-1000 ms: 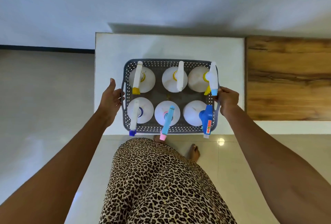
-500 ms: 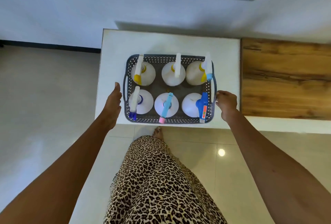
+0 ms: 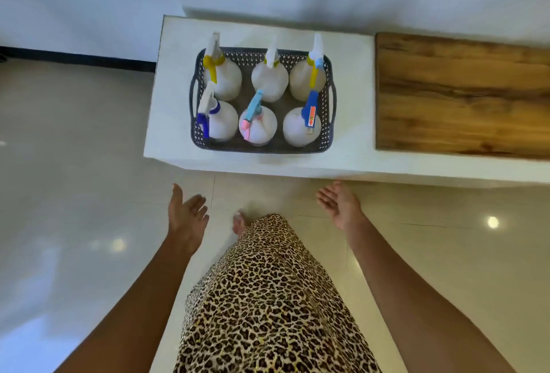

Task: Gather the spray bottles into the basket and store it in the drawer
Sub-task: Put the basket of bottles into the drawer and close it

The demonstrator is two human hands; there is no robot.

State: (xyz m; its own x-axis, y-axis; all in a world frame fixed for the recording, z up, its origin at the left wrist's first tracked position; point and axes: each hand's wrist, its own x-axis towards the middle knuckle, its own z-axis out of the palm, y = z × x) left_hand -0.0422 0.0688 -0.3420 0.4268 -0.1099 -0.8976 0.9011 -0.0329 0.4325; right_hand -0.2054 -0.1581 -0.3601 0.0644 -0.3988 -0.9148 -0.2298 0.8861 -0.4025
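Dark latticed basket (image 3: 262,149), six upright white spray bottles (image 3: 269,80) inside, sits at the front edge of the bench (image 3: 352,146), long side along it; left hand (image 3: 186,214) and right hand (image 3: 340,205), fingers spread, hold nothing

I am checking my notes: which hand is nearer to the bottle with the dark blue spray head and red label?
Right. The right hand, open, is before the counter, nearly straight in front of that bottle; the left hand is farther off to the left.
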